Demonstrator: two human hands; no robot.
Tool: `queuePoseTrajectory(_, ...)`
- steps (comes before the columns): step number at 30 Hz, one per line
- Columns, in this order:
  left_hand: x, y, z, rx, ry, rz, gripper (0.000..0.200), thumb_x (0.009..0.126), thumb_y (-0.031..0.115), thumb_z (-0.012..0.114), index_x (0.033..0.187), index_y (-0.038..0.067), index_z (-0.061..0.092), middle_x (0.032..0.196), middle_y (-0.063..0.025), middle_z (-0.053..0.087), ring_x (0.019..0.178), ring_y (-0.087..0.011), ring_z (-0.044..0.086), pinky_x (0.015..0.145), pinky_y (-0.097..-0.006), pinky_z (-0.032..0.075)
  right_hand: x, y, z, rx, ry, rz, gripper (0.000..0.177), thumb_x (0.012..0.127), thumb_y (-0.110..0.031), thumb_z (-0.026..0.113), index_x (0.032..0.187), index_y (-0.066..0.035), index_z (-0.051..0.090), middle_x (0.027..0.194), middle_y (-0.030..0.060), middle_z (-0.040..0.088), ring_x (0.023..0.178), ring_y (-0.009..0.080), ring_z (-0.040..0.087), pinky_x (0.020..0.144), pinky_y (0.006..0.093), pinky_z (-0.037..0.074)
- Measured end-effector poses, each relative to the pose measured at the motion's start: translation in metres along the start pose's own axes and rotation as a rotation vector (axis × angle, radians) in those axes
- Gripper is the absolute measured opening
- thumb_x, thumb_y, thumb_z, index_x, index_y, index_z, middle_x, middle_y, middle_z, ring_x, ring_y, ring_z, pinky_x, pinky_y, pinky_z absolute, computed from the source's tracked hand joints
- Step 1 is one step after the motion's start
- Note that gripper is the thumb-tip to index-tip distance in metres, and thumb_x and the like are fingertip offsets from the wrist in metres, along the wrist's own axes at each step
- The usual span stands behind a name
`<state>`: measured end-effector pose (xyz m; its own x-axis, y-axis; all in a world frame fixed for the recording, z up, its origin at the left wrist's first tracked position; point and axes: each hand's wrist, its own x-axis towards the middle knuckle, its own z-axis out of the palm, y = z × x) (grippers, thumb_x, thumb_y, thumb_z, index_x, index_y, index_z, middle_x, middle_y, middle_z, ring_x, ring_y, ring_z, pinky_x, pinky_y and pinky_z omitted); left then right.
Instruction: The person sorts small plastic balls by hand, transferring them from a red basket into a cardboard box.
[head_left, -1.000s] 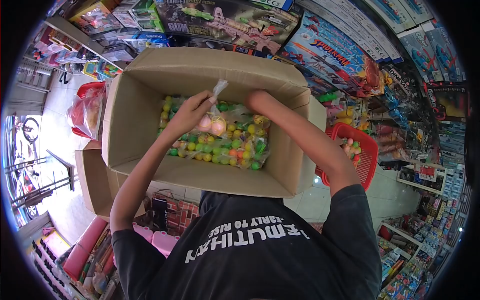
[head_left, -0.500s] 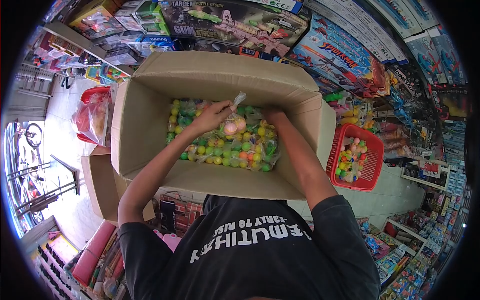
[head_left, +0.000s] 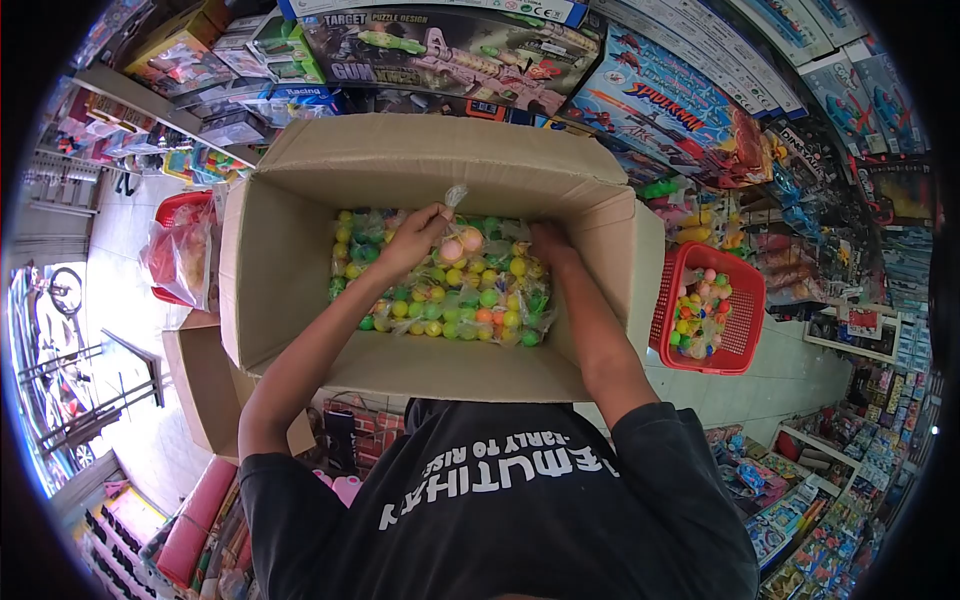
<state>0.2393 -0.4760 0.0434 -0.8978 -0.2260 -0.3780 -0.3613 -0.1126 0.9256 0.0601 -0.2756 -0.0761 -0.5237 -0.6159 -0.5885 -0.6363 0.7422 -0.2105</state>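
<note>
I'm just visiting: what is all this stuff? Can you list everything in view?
cardboard box: one, brown, open, centre
bags of balls: several, clear with green, yellow and orange balls, inside the cardboard box
small bag: one, clear with pinkish balls, on top of the others
right basket: one, red, right of the cardboard box, holding coloured balls
left basket: one, red, left of the cardboard box, plastic bag inside
smaller box: one, brown, lower left
toy boxes: many, multicoloured, stacked behind
shirt: one, black with white lettering, bottom
left hand: pinching the small bag
right hand: on the bags of balls, grip hidden
</note>
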Motion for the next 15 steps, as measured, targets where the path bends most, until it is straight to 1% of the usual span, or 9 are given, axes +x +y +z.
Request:
queuePoseTrajectory(1,0.0,0.002,0.002,-0.042,0.021,0.001,0.022,0.093,0.024,0.041,0.09,0.004,0.049,0.079,0.0025,0.044,0.076,-0.0069,0.038,0.072,-0.022,0.033,0.0,0.001,-0.001,-0.06,0.027,-0.05,0.065,0.061,-0.013,0.071,0.12,-0.003,0.044,0.121,0.0194,0.047,0.115,0.0294,0.043,0.095,0.0382,0.037)
queuePoseTrajectory(2,0.001,0.001,0.003,-0.041,0.018,0.003,0.022,0.093,0.024,0.041,0.09,0.004,0.049,0.079,0.0025,0.044,0.076,-0.0069,0.038,0.072,-0.022,0.033,0.0,0.001,-0.002,-0.12,0.054,-0.1,0.062,0.062,-0.013,0.069,0.119,-0.003,0.045,0.122,0.02,0.046,0.114,0.0292,0.044,0.094,0.0379,0.038)
queuePoseTrajectory(3,0.002,-0.002,0.004,-0.047,0.015,-0.007,0.022,0.093,0.024,0.041,0.09,0.004,0.05,0.079,0.0023,0.044,0.076,-0.0068,0.038,0.072,-0.0221,0.033,0.004,0.003,-0.005,-0.118,0.055,-0.096,0.062,0.062,-0.013,0.069,0.119,-0.003,0.045,0.122,0.02,0.046,0.114,0.0292,0.044,0.094,0.0379,0.038)
queuePoseTrajectory(5,0.004,-0.005,0.005,-0.051,0.006,-0.017,0.022,0.093,0.024,0.041,0.09,0.004,0.05,0.079,0.0022,0.044,0.076,-0.0068,0.038,0.072,-0.0223,0.033,0.017,0.007,-0.013,-0.074,-0.064,-0.084,0.058,0.065,-0.019,0.067,0.117,-0.003,0.048,0.121,0.0186,0.047,0.11,0.0284,0.048,0.09,0.0358,0.042)
queuePoseTrajectory(6,0.006,-0.005,0.007,-0.033,0.0,-0.019,0.022,0.093,0.025,0.041,0.09,0.005,0.05,0.079,0.0021,0.044,0.076,-0.0067,0.038,0.071,-0.0222,0.034,0.009,0.001,-0.02,-0.07,-0.062,-0.079,0.058,0.065,-0.019,0.067,0.117,-0.003,0.048,0.121,0.0186,0.047,0.11,0.0284,0.048,0.09,0.0358,0.042)
queuePoseTrajectory(8,0.013,-0.01,0.006,-0.012,-0.016,-0.021,0.022,0.093,0.025,0.041,0.09,0.005,0.051,0.079,0.002,0.045,0.076,-0.0067,0.039,0.07,-0.0221,0.034,0.008,-0.017,-0.046,-0.131,-0.19,-0.068,0.056,0.065,-0.02,0.067,0.116,-0.003,0.049,0.121,0.018,0.048,0.109,0.0283,0.049,0.089,0.0354,0.042)
queuePoseTrajectory(10,0.024,-0.024,0.003,0.007,-0.118,-0.137,0.023,0.092,0.034,0.041,0.098,0.014,0.049,0.089,0.0031,0.044,0.081,-0.008,0.045,0.073,-0.027,0.041,0.006,-0.039,-0.071,-0.185,-0.322,-0.05,0.055,0.066,-0.021,0.067,0.115,-0.004,0.05,0.12,0.0174,0.049,0.107,0.0282,0.05,0.087,0.0349,0.042)
queuePoseTrajectory(14,0.035,-0.029,0.018,-0.011,-0.152,-0.205,0.024,0.092,0.036,0.041,0.1,0.015,0.049,0.089,0.0035,0.047,0.08,-0.008,0.048,0.069,-0.0269,0.042,-0.012,-0.069,-0.113,-0.281,-0.59,-0.011,0.053,0.066,-0.024,0.066,0.114,-0.004,0.051,0.119,0.0163,0.05,0.105,0.0279,0.052,0.085,0.034,0.043)
queuePoseTrajectory(15,0.038,-0.033,0.024,-0.067,-0.142,-0.208,0.024,0.092,0.036,0.041,0.101,0.015,0.049,0.09,0.0033,0.048,0.081,-0.0085,0.049,0.069,-0.0268,0.043,-0.014,-0.069,-0.112,-0.275,-0.587,-0.001,0.053,0.066,-0.024,0.066,0.114,-0.004,0.051,0.119,0.0163,0.05,0.105,0.0279,0.052,0.085,0.034,0.043)
